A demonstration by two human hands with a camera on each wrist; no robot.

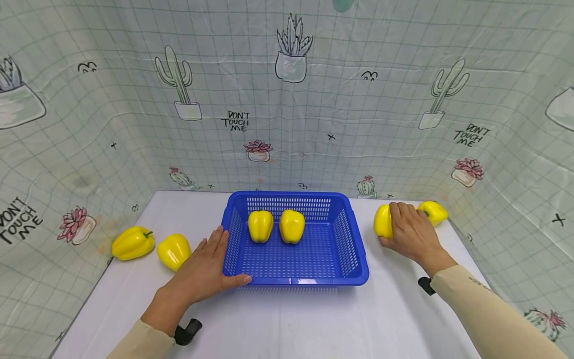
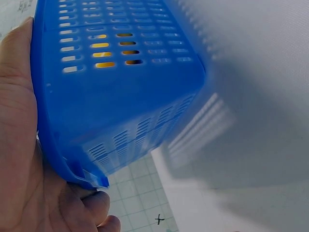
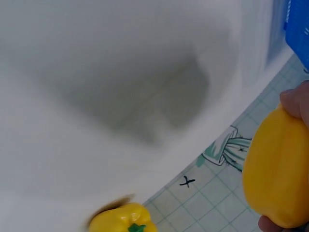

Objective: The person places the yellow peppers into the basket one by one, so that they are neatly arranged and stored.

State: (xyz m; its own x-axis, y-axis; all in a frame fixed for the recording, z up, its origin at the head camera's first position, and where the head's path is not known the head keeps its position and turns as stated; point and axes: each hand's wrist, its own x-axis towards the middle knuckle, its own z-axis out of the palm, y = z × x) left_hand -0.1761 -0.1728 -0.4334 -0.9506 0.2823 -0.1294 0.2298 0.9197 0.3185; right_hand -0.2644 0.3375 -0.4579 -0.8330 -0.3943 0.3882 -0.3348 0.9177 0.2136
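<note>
A blue slotted basket (image 1: 350,237) stands mid-table with two yellow peppers (image 1: 260,225) (image 1: 292,226) upright inside. My left hand (image 1: 215,262) lies flat against its left front corner, fingers straight along the side wall and thumb along the front rim; the left wrist view shows the palm (image 2: 21,159) pressed to the basket wall (image 2: 120,96). To the basket's right, my right hand (image 1: 405,227) curls over a yellow pepper (image 1: 382,222), seen close in the right wrist view (image 3: 277,174).
Another yellow pepper (image 1: 435,212) (image 3: 123,220) lies just behind my right hand near the table's right edge. Two more yellow peppers (image 1: 132,243) (image 1: 174,252) lie left of the basket. A cactus-print curtain (image 1: 287,99) encloses the white table (image 1: 291,324) on three sides.
</note>
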